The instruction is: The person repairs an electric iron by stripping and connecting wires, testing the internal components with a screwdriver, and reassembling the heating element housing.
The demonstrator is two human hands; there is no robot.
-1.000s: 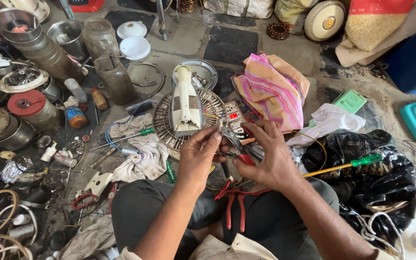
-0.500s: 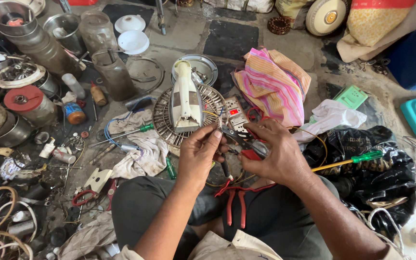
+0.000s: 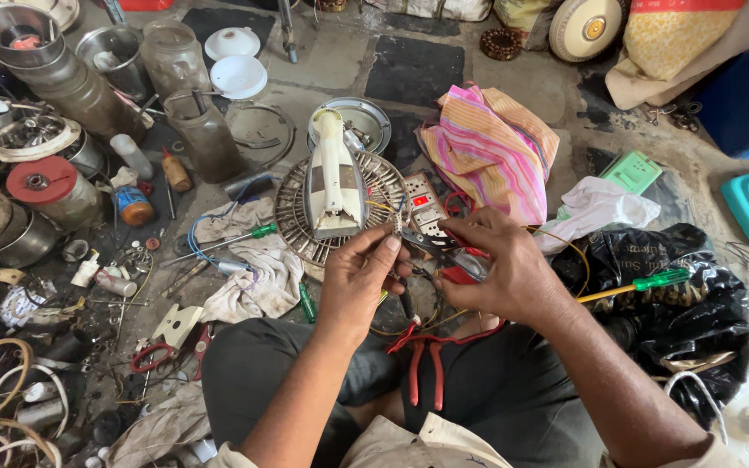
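Left hand [image 3: 359, 279] pinches thin wire ends [image 3: 397, 224] between thumb and fingertips, just in front of cream fan motor housing [image 3: 333, 176] lying on round metal grille [image 3: 295, 218]; right hand [image 3: 503, 269] grips red-handled cutter [image 3: 448, 256] (jaws point toward wires); red pliers [image 3: 426, 364] rest on lap; white switch socket box [image 3: 423, 206] just behind hands; striped pink cloth [image 3: 489, 149] beyond; green-handled screwdriver [image 3: 636, 286] on black bag [image 3: 695, 286] at right; jars, tins crowd left floor.

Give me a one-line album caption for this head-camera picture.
Seated among scattered parts, left hand pinches thin wires while right hand works red-handled pliers beside a cream fan motor housing.
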